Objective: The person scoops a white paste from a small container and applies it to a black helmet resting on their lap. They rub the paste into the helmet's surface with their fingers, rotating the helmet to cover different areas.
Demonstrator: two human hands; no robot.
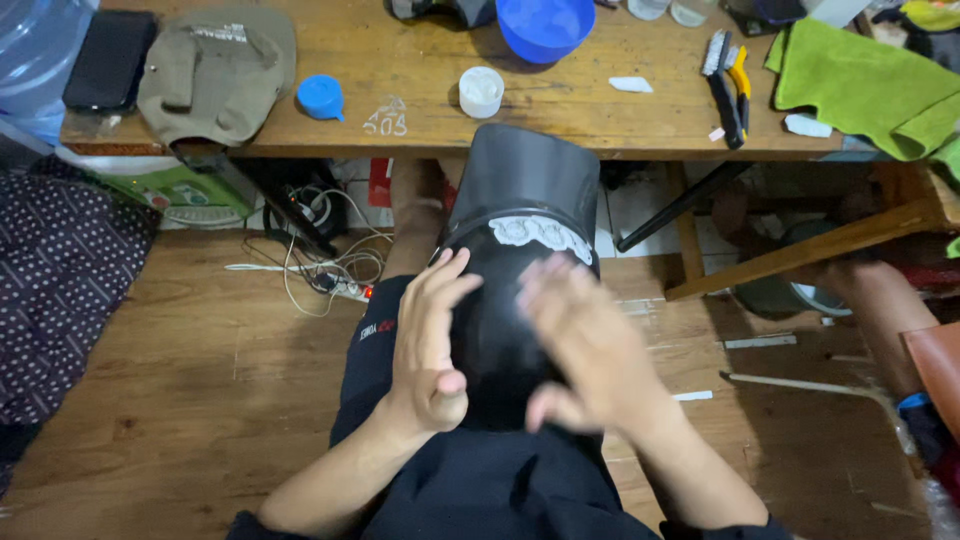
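Both hands press flat, fingers spread, on a black boot [520, 250] lying along the lap: left hand [430, 340] on its near left side, right hand [580, 345], blurred, opposite. Beyond, the surface [420, 120] carries a white jar [481, 91] and blue bowl [545, 25].

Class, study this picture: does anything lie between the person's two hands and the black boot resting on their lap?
Nothing visible does. The left hand lies flat against the black boot, and the right hand, blurred, lies over its other side. No cloth or tool comes between.
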